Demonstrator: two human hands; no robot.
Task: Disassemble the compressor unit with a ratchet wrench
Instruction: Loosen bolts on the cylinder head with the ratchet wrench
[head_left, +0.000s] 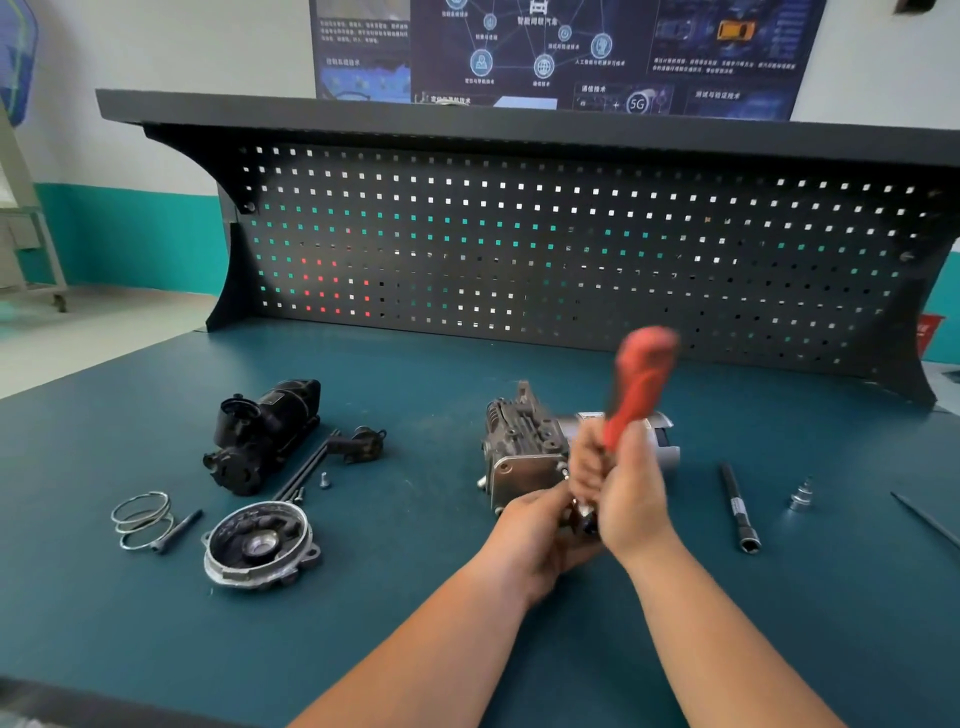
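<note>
Disassembly of the compressor unit (524, 452), head view. The unit lies on its side on the green surface (363, 639), right of centre and in front of the pegboard (571, 249). Its finned head faces left and its near lower corner is turned toward the person, probably to expose a fastener there.

The right grip (626, 493) is clenched round the lower part of the ratchet wrench (641, 384). The wrench's red handle stands up and away from the person and is blurred. The left grip (537, 525) is curled about the wrench's head end, just where it meets the unit. It appears to steady the drive on the fastener while the other hand supplies leverage. Whether it pinches the head itself or a socket cannot be told, since the fingers hide the joint.

Parts already removed lie well apart to the left, away from the work: a black motor housing (265, 431), long bolts (306, 467), a small screw (324, 480), a round end cover (260, 545) and a coil spring (140, 519). To the right, near the working hand, lie an extension bar (740, 509) and a spare socket (800, 493). Judged from this layout, the task is partly done and the main body is not yet opened.
</note>
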